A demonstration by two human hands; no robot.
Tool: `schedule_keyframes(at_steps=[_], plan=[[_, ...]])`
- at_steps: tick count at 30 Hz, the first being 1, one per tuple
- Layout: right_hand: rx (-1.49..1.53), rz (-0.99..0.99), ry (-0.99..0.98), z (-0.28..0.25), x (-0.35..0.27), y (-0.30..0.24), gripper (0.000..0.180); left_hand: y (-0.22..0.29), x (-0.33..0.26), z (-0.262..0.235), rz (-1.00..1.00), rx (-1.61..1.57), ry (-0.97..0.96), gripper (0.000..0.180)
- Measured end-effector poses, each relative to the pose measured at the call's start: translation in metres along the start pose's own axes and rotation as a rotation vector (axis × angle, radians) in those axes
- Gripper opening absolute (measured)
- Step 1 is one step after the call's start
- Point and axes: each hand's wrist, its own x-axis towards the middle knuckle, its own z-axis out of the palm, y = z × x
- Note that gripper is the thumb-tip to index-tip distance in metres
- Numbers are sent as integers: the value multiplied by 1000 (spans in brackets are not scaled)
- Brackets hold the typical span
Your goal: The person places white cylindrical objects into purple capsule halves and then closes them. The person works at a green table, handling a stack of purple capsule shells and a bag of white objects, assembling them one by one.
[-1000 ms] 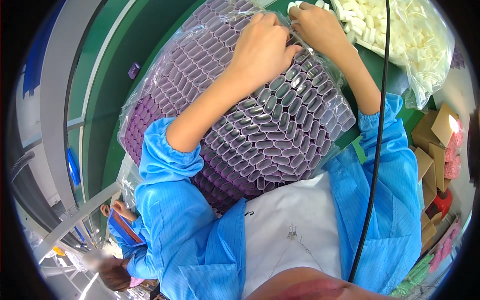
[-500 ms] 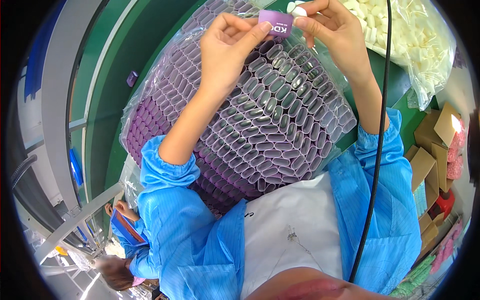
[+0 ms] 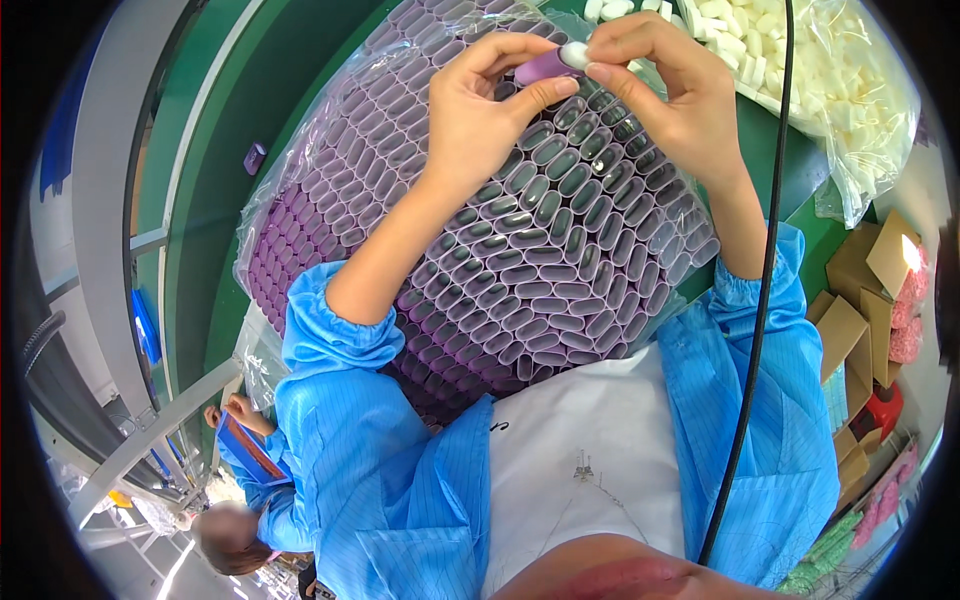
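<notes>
Above the far part of the packed shells, my left hand [image 3: 478, 120] pinches a small purple oval shell [image 3: 540, 68] between thumb and fingers. Its end points toward my right hand [image 3: 680, 95]. The thumb and fingers of that hand close on a white oval piece [image 3: 574, 55], which sits at the shell's right end. How deep it goes in, I cannot tell. Beneath both hands lies a large bundle of purple oval shells [image 3: 560, 245], standing close together with their hollow ends up, partly wrapped in clear plastic.
A clear bag of white pieces [image 3: 850, 85] lies at the far right, with several loose white pieces [image 3: 612, 10] beside it. One purple shell [image 3: 254, 157] rests apart on the green table [image 3: 222, 235]. A black cable [image 3: 768, 250] hangs at right. Cardboard boxes [image 3: 850, 340] stand lower right; another person [image 3: 262, 510] works lower left.
The purple shell has turned from showing its flat printed side to lying endwise toward my right hand. The white piece has come down to its end. Both hands moved slightly nearer me.
</notes>
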Motion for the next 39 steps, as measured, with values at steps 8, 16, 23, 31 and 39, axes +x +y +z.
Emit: schedule_keyframes(at_steps=[8, 16, 23, 31, 39], plan=[[-382, -246, -47, -1, 13, -16, 16, -6, 0, 2, 6, 15, -49, 33], [-388, -277, -158, -4, 11, -16, 16, -11, -3, 2, 29, 84, -10, 31], [-358, -264, -162, -7, 2, 1, 24, -16, -8, 0, 93, 110, -59, 31], [-338, -202, -121, 3, 0, -8, 25, -16, -6, 0, 37, 24, -36, 29], [-341, -244, -89, 4, 2, -2, 20, -12, -7, 2, -14, 71, -46, 30]])
